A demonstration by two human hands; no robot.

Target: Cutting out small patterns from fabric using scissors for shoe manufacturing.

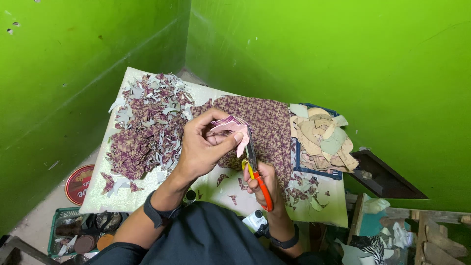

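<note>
Cutting under way at a cloth-covered surface (122, 198) in a green-walled corner, seen from above. Nearest, right hand (262, 184) closed around the orange handles of a pair of scissors (255, 169), blades angled up and away from that grip and meeting the lower edge of a small pink-backed woven piece (230, 126). Just above the scissors, left hand (203, 145) pinching that piece between thumb and fingers, holding it clear of the surface; dark bands on both wrists. Directly beneath both grips, a larger sheet of the same purple-and-cream woven material (267, 122), spread flat and apparently uncut. Left of the left-hand grip, a broad heap of trimmed woven offcuts (144, 132) mixed with pale slivers; a few loose scraps close to the right-hand grip as well. Right of the scissors and a little beyond, a blue tray (300, 169) stacked with tan and pale green shaped pieces (324, 137). Judging from the deep heap of offcuts and the filled tray, a good deal of cutting already done; judging from the whole sheet and the piece in hand, more left. At floor level, left of the surface, a round red tin lid (78, 182) and a green crate of jars (81, 230).
</note>
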